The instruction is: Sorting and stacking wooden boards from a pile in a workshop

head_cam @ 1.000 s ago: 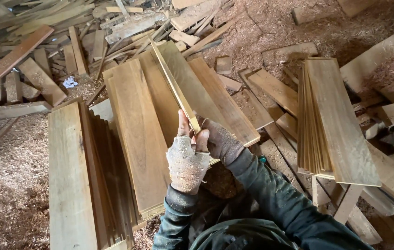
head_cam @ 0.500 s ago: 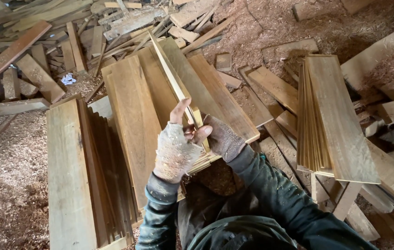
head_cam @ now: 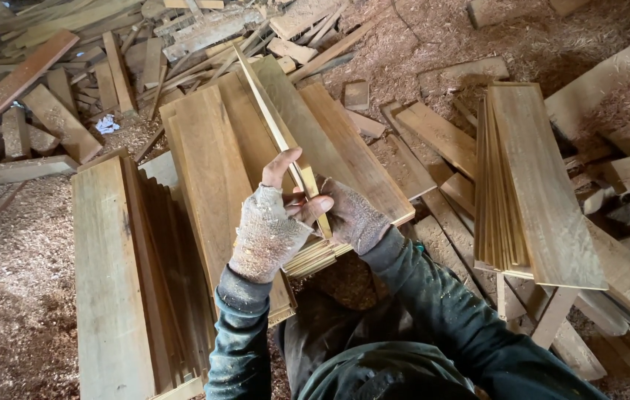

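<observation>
Seen from above in a sawdust-strewn woodshop: left hand (head_cam: 269, 230) in a worn, fingerless knit glove and right hand (head_cam: 350, 215) in a matching glove, both gripping the near end of a thin, pale wooden slat (head_cam: 278, 133) turned up on its edge, far end pointing away over the pile. Left thumb and fingers clasped around the slat's lower end, right hand closed against it from the other side. Directly beneath, a fanned stack of flat brown wooden boards (head_cam: 219, 170), near ends stepped under the hands. To the left, a second stack of upright thin boards (head_cam: 133, 267); to the right, well apart, a third stack of thin boards (head_cam: 530, 178) raised on timber offcuts. Beyond, scattered scrap planks (head_cam: 56, 111) lying on the sawdust-covered floor (head_cam: 11, 296)
</observation>
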